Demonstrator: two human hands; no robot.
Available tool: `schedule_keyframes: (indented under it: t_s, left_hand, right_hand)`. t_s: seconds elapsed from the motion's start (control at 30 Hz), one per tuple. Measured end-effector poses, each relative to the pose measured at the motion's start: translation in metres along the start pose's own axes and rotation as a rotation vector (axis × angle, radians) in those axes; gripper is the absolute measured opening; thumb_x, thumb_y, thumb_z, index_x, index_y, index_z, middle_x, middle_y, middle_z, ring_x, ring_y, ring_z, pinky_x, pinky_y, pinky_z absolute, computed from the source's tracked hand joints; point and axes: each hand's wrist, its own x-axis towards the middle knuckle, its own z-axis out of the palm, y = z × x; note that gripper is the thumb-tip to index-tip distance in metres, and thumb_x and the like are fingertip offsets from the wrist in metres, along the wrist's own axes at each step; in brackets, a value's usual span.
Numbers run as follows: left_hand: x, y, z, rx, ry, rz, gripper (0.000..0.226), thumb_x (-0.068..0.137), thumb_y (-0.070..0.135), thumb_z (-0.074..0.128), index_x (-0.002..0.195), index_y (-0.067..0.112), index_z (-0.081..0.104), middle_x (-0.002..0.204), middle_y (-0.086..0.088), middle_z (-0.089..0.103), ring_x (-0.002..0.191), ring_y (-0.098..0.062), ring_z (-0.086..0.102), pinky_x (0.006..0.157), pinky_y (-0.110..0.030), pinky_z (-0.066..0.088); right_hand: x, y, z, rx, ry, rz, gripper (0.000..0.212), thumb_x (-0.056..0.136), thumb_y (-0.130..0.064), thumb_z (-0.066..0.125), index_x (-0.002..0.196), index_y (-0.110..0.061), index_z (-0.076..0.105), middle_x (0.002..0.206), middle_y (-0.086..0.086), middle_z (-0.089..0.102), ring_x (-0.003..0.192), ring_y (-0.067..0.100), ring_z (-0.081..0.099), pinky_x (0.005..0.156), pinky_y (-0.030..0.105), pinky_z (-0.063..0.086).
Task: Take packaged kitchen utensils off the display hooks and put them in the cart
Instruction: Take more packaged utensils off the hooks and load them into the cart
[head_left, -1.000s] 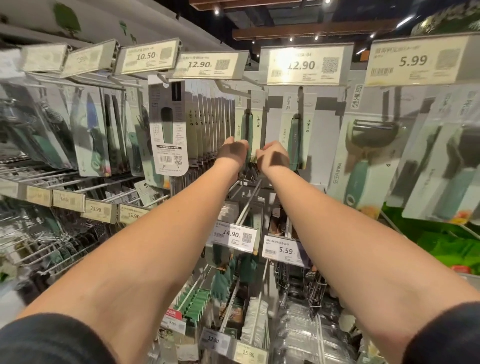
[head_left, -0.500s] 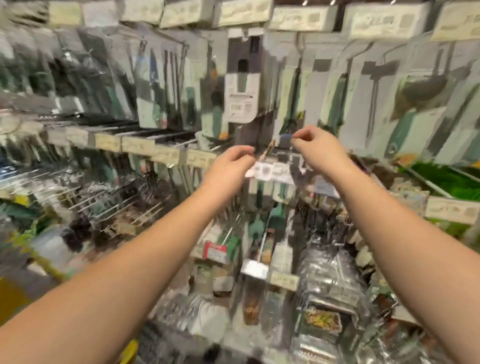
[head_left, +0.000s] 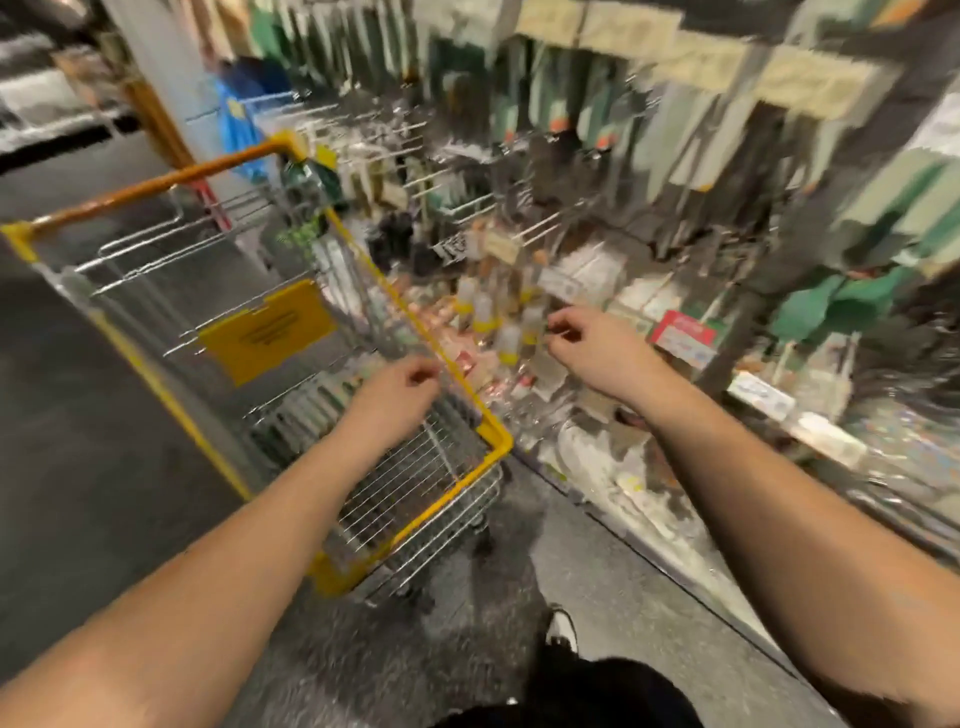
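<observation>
The display wall (head_left: 675, 171) of hooks fills the right and top of the view, heavily smeared by motion, with carded utensils hanging in grey and green rows that cannot be told apart one from another. To the left stands the cart (head_left: 496, 441), a wire basket with a yellow rim and an orange handle bar, its near corner just below the hands; pale packages seem to lie inside it, though the blur hides what they are. The step in hand appears to be the carry from hook to cart, or the release over it. The left hand (head_left: 392, 397) hangs over the basket's near end with fingers curled inward as if pinching, and the right hand (head_left: 587, 345) sits just outside the rim, over the lower shelf goods, fingers likewise curled. Whether either hand holds a packaged utensil cannot be told: no card or blister shows plainly between the fingers. If a package is pinched there, the next move calls for bringing it inside the rim and letting go; if not, for reaching back up to the hooks.
</observation>
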Motion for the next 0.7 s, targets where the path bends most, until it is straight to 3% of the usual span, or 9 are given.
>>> schedule_keyframes:
  t_s: [0.07,0.17,0.3,0.4,0.47,0.6,0.7]
  left_hand:
    - [-0.002,-0.041,-0.004,0.043,-0.012,-0.077,0.028,0.099,0.025,0.053,0.124,0.021,0.066,0.109,0.000,0.069,0.078,-0.014,0.058,0.064,-0.025,0.042]
    - [-0.004,-0.090,-0.008,0.065,-0.023,-0.207,0.028,0.101,0.028,0.049,0.123,0.021,0.065,0.093,0.002,0.066,0.070,-0.014,0.057,0.061,-0.026,0.041]
    - [0.015,-0.140,-0.008,0.072,-0.078,-0.371,0.028,0.103,0.030,0.046,0.123,0.020,0.063,0.098,0.001,0.062,0.083,-0.019,0.058,0.068,-0.030,0.042]
    - [0.041,-0.167,-0.012,0.090,-0.112,-0.436,0.028,0.104,0.029,0.044,0.119,0.016,0.063,0.102,-0.003,0.066,0.086,-0.021,0.061,0.074,-0.034,0.049]
    - [0.063,-0.185,-0.016,0.088,-0.124,-0.481,0.028,0.103,0.030,0.044,0.116,0.017,0.064,0.104,-0.004,0.068,0.085,-0.021,0.063,0.076,-0.035,0.051]
    - [0.107,-0.215,-0.022,0.079,-0.162,-0.565,0.031,0.103,0.032,0.046,0.122,0.018,0.064,0.118,-0.004,0.068,0.101,-0.022,0.064,0.085,-0.033,0.049]
    - [0.142,-0.238,-0.020,0.079,-0.224,-0.629,0.035,0.103,0.033,0.042,0.127,0.019,0.062,0.110,-0.002,0.069,0.087,-0.020,0.065,0.076,-0.033,0.053]
  right_hand:
    - [0.008,-0.014,0.044,-0.009,-0.136,-0.014,0.031,0.099,-0.028,0.054,0.126,-0.017,0.065,0.124,0.010,0.067,0.112,0.028,0.063,0.081,0.029,0.044]
    - [0.023,-0.025,0.105,-0.034,-0.293,-0.006,0.036,0.098,-0.031,0.054,0.131,-0.020,0.063,0.131,0.009,0.064,0.121,0.026,0.059,0.094,0.031,0.047]
    - [0.052,-0.039,0.160,-0.071,-0.497,-0.071,0.041,0.102,-0.031,0.051,0.141,-0.019,0.055,0.137,0.007,0.058,0.110,0.025,0.064,0.094,0.030,0.045]
    - [0.086,-0.045,0.196,-0.112,-0.618,-0.071,0.045,0.103,-0.034,0.050,0.146,-0.022,0.049,0.147,0.004,0.050,0.128,0.025,0.053,0.095,0.028,0.042]
    - [0.113,-0.046,0.220,-0.119,-0.675,-0.049,0.050,0.100,-0.040,0.050,0.147,-0.022,0.048,0.151,0.005,0.048,0.130,0.025,0.052,0.101,0.031,0.042]
    - [0.167,-0.051,0.254,-0.165,-0.775,-0.056,0.044,0.101,-0.028,0.050,0.142,-0.012,0.052,0.140,0.010,0.057,0.106,0.026,0.063,0.085,0.030,0.046]
    - [0.211,-0.050,0.282,-0.184,-0.843,-0.033,0.043,0.100,-0.028,0.050,0.140,-0.012,0.053,0.137,0.011,0.059,0.106,0.025,0.062,0.086,0.031,0.047]
